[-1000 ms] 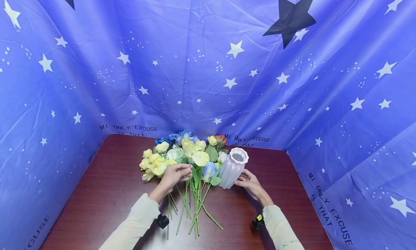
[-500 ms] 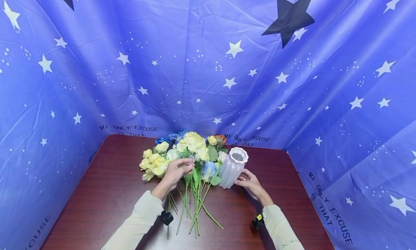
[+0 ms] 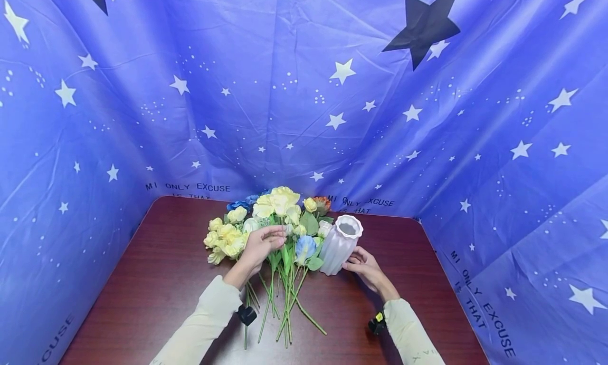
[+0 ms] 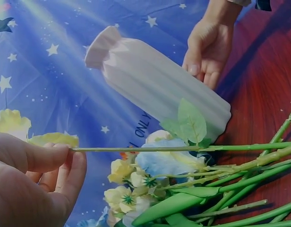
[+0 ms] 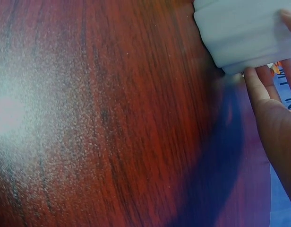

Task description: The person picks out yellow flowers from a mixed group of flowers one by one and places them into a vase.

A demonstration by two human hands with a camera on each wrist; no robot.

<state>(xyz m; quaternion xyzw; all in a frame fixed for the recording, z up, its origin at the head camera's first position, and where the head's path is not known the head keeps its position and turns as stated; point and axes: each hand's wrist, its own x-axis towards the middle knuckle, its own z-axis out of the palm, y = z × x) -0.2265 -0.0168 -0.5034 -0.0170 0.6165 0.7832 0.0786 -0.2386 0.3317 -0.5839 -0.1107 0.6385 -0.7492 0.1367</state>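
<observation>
My left hand (image 3: 261, 246) pinches the thin green stem of a yellow artificial flower (image 3: 283, 200) between thumb and fingers, its bloom raised over the pile. In the left wrist view the stem (image 4: 136, 149) runs across the frame from the fingertips. A pale pinkish-white fluted vase (image 3: 338, 251) with a wavy rim stands right of the flowers, its mouth uncovered. My right hand (image 3: 367, 269) holds the vase low on its right side. The right wrist view shows that hand's thumb and fingers at the vase wall (image 5: 247, 33).
A pile of artificial flowers covers the middle of the table (image 3: 157, 280): yellow blooms (image 3: 228, 238), a blue flower (image 3: 305, 249) and an orange one (image 3: 322, 204). Their loose stems (image 3: 287, 317) point toward the front. A blue star-printed curtain (image 3: 294, 117) rises behind the table.
My left hand has moved slightly up and right, raising the yellow flower higher, with its bloom turned more upright. The right hand and vase have stayed in place.
</observation>
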